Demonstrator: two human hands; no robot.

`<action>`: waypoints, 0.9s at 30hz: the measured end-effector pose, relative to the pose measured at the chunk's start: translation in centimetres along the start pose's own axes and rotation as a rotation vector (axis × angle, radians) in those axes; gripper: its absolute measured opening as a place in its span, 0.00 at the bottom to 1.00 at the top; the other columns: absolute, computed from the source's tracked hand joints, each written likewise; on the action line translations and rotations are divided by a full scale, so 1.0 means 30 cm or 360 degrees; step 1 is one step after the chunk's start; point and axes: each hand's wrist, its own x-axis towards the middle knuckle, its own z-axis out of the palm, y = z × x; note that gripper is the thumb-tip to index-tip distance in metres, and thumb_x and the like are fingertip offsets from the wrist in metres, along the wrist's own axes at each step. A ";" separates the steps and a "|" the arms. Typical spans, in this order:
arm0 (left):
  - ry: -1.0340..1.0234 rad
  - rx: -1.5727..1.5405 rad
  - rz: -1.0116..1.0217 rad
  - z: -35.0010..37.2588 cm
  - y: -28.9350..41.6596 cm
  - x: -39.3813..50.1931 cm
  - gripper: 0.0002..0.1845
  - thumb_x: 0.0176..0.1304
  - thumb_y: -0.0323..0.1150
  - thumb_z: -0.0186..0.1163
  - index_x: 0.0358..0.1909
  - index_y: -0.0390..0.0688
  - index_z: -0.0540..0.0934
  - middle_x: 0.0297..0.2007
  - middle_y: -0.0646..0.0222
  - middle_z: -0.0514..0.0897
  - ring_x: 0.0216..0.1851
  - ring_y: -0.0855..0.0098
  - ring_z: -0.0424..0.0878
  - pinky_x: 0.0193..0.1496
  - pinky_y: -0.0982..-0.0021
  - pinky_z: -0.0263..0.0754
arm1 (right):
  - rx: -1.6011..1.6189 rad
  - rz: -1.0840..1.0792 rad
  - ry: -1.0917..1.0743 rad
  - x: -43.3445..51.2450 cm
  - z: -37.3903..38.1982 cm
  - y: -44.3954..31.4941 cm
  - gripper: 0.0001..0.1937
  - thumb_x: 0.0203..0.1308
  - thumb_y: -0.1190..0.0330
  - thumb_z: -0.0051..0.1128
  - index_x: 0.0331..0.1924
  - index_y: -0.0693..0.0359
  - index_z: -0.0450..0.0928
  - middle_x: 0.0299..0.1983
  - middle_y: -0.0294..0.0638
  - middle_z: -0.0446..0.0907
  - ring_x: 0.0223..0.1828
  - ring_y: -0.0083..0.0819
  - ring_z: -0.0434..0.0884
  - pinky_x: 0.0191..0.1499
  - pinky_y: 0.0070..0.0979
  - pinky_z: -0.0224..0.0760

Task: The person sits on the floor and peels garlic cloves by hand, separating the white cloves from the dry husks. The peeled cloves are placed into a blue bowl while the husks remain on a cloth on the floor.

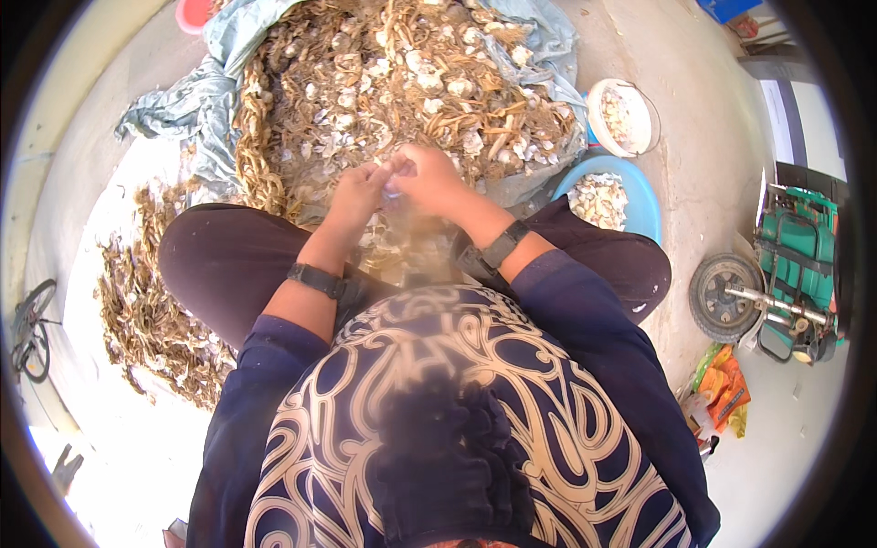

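My left hand (357,195) and my right hand (430,179) meet in front of my crossed legs. Between their fingertips is a small, pale purplish piece of garlic (392,188), blurred and partly covered by the fingers. Just beyond them spreads a heap of dried garlic bulbs, stalks and roots (425,82) on a light-blue plastic sheet (199,96). A plaited rope of garlic stalks (255,137) runs along the heap's left side. Papery scraps (390,257) lie between my legs, below the hands.
By my right knee, a blue basin (651,205) holds garlic cloves (597,200). Behind it stands a white bucket (643,123) with more cloves. Dried stalks (161,329) cover the left floor. A green wheeled vehicle (798,240) and plastic bags (726,394) are at right, a bicycle (33,335) far left.
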 end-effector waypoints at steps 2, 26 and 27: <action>0.0066 0.0111 -0.0056 -0.014 -0.025 0.025 0.15 0.72 0.39 0.50 0.34 0.37 0.76 0.28 0.69 0.80 0.25 0.76 0.76 0.31 0.75 0.72 | -0.0015 0.0020 -0.0032 0.008 -0.001 -0.011 0.10 0.48 0.72 0.66 0.35 0.63 0.78 0.29 0.38 0.80 0.31 0.24 0.77 0.36 0.24 0.72; -0.0085 -0.0045 0.0024 -0.022 -0.009 0.035 0.19 0.74 0.33 0.45 0.60 0.33 0.70 0.42 0.68 0.80 0.36 0.76 0.78 0.37 0.75 0.75 | 0.0100 0.0009 0.0024 -0.002 0.008 -0.025 0.12 0.54 0.73 0.62 0.42 0.66 0.77 0.37 0.40 0.80 0.37 0.25 0.79 0.40 0.22 0.73; -0.0103 0.0034 -0.0019 -0.028 -0.008 0.031 0.19 0.74 0.33 0.45 0.60 0.33 0.69 0.43 0.67 0.80 0.36 0.76 0.79 0.37 0.75 0.75 | 0.0107 0.0016 0.0024 -0.002 0.004 -0.026 0.12 0.55 0.73 0.62 0.42 0.66 0.77 0.37 0.38 0.80 0.37 0.24 0.78 0.41 0.22 0.73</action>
